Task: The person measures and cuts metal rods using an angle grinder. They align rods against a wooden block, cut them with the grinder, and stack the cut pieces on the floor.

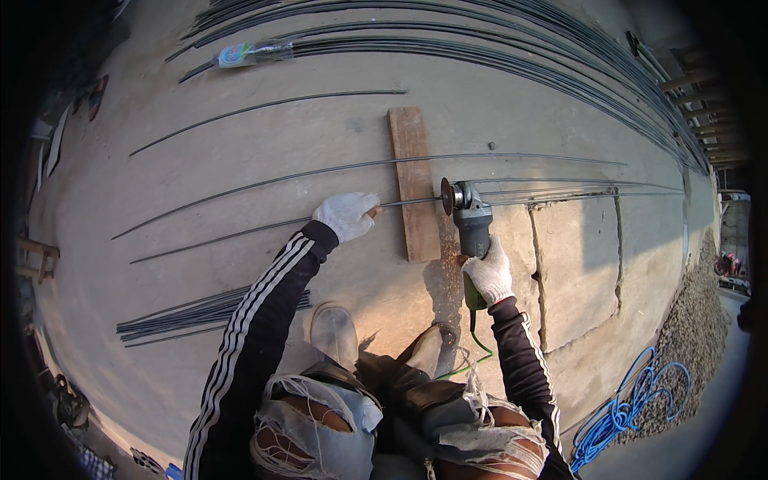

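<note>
Two hands, both in white knit gloves. Left hand [346, 218] is clenched round a thin dark steel rod [412, 202], left of the brown rectangular wooden block [413, 144]. Right hand [490, 274] grasps the dark grey-green angle grinder [474, 230] by its body. We have one thin round cutting disc [446, 196], at the held rod just off the block's right long edge; orange sparks [453, 280] fall toward us.

Count: one block, one grinder, one held rod. Two more loose rods: a longer grey rod [312, 172] crosses the block, a shorter dark rod [272, 104] ends near its far left corner. Right of the disc we see several thin lengths; can't fix the number. One bundle of short dark rods [180, 316] lies toward the surface's near left; we can't count it. Long rod stacks line the far edge, with one clear plastic bottle [256, 54] on them.

Room: a wide concrete strip separates the shorter rod from the stacks; another runs between held rod and bundle. Our two shoes stand off the block's near end, green cord [482, 346] beside the right one.
</note>
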The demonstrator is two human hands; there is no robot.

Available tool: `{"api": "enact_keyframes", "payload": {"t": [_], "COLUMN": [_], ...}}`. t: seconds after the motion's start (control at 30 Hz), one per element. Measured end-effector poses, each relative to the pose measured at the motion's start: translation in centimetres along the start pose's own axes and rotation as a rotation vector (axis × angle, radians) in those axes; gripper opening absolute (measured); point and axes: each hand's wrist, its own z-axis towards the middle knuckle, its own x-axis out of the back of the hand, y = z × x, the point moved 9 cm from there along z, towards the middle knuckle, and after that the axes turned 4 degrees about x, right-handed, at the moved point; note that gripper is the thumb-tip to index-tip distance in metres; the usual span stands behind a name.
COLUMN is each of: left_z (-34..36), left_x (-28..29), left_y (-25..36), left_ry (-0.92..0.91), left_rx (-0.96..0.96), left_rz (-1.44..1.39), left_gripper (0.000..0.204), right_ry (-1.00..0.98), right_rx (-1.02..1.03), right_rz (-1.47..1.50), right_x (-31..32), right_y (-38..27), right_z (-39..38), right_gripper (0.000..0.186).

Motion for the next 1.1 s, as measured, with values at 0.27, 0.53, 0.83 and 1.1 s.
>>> {"api": "enact_keyframes", "payload": {"t": [0.27,0.53,0.83,1.1], "left_z": [-0.17,-0.06,0.15,0.31], "left_x": [-0.28,-0.56,-0.6,0.0], "left_y": [-0.57,-0.67,-0.8,-0.48], "left_ry": [0.004,-0.016,-0.079,-0.092], "left_rx": [0.035,0.036,0.085,0.107], "left_rz": [0.004,0.005,-0.014,-0.04], "left_gripper": [0.022,0.023,0.022,0.024], "right_ry": [-0.014,-0.013,-0.007,-0.009], "right_rx": [-0.012,-0.006,0.008,0.001], "right_rz": [-0.041,-0.018,-0.022,0.012], "right_x": [-0.05,-0.24,-0.41,-0.41], "right_y": [-0.63,-0.36,0.13,0.27], "right_z": [0.39,0.75,0.62,0.52], "right_gripper": [0.05,0.045,0.043,0.044]}}
